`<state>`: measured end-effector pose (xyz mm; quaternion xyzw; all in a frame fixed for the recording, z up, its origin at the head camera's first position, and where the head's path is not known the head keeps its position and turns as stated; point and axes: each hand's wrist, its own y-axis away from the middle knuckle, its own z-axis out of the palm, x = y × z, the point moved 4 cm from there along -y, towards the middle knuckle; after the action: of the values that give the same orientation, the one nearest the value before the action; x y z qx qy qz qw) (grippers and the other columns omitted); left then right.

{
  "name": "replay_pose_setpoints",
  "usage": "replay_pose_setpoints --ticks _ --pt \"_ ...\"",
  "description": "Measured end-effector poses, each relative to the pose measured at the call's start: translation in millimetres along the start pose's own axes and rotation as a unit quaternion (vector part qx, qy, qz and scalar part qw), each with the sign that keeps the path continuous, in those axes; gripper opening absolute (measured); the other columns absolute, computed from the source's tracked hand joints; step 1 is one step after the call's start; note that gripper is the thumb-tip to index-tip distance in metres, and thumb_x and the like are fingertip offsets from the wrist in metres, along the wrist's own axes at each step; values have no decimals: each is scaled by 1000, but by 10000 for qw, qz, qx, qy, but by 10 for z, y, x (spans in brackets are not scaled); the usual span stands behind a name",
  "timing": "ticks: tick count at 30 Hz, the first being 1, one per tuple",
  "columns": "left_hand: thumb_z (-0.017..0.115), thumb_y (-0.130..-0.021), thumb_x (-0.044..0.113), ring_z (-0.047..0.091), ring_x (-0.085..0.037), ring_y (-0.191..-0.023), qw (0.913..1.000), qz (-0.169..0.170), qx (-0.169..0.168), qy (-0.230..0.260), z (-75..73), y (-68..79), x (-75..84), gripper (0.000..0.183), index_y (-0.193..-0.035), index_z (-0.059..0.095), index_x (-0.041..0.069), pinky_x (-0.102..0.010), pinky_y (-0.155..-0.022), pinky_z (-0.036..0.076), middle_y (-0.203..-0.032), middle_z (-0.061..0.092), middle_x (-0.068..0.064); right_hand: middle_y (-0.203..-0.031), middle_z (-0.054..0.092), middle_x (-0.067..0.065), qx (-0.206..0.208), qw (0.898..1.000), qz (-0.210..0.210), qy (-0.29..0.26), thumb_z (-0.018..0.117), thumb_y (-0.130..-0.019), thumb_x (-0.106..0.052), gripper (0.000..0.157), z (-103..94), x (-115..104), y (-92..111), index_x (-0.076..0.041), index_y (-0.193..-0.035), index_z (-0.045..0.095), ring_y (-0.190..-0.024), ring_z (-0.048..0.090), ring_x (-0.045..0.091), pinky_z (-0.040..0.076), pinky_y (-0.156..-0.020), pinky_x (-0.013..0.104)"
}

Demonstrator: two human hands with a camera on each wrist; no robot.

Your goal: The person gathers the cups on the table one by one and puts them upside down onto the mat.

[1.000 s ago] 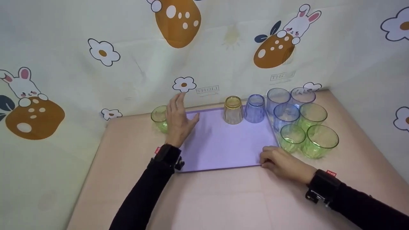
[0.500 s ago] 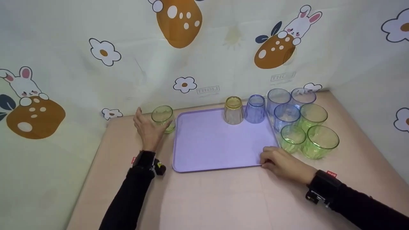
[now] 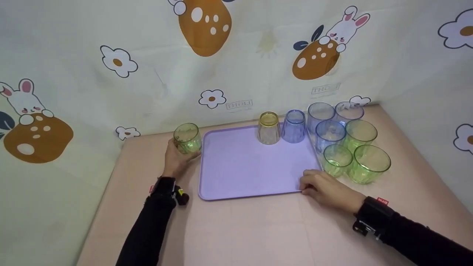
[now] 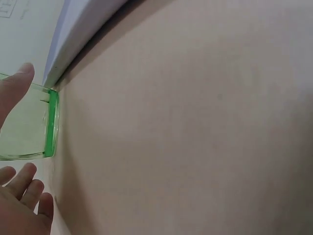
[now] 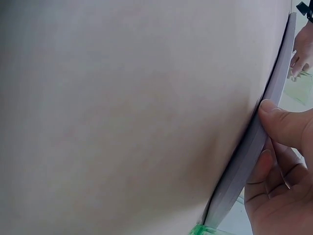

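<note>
At the tray's left, a green glass (image 3: 187,138) stands upright on the table. My left hand (image 3: 176,159) is low around it, thumb on the tray side and fingers on the far left. In the left wrist view the thumb (image 4: 18,88) overlaps the glass, while a narrow gap shows between the glass and the visible fingertips. My right hand (image 3: 327,187) pinches the near right corner of the purple tray (image 3: 240,166), its thumb (image 5: 281,122) against the outer rim. Upside down at the tray's back right are a yellow glass (image 3: 269,128) and a blue glass (image 3: 294,126).
Right of the tray, several upright glasses stand close together, among them a blue glass (image 3: 330,136) and a large green glass (image 3: 369,164). A printed cloth wall (image 3: 155,96) rises behind the pinkish table (image 3: 251,229), with another at the right.
My left hand has moved left from over the tray's edge, then in around the green glass from the near side. The right hand keeps its hold on the tray corner.
</note>
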<state>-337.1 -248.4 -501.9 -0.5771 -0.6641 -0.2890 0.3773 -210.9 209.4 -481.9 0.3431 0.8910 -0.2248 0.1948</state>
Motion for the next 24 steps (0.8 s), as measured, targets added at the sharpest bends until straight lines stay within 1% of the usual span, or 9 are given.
replay_pose_setpoints --ticks 7,14,16,24 --pt "92 -75 20 41 -39 -136 9999 -107 19 31 39 -29 2 99 -149 31 -4 -46 -114 29 -145 45 -28 -83 57 -6 54 9999 -83 28 78 -81 7 25 1 -6 -8 -14 -83 65 -80 55 9 51 -73 32" --pt "90 -77 23 46 -41 -131 9998 -28 127 -169 51 -38 -8 89 -144 39 -6 -49 -111 32 -140 50 -29 -82 57 -6 171 9994 -289 -46 78 -78 10 27 3 -4 -11 -13 -82 65 -79 55 10 50 -72 31" --pt "90 -78 25 47 -40 -131 9997 -63 143 -173 56 -47 -11 87 -143 40 -5 -49 -110 33 -140 51 -28 -82 57 -6 189 9993 -305 -74 78 -78 10 27 0 -1 -8 -13 -83 64 -79 56 10 50 -72 31" --pt "88 -80 30 43 -39 -135 9994 -282 115 -183 81 -40 -24 92 -150 37 -2 -51 -112 31 -146 47 -26 -83 58 -6 156 9996 -228 -111 78 -79 9 27 9 9 -5 -14 -83 65 -80 56 10 51 -72 31"
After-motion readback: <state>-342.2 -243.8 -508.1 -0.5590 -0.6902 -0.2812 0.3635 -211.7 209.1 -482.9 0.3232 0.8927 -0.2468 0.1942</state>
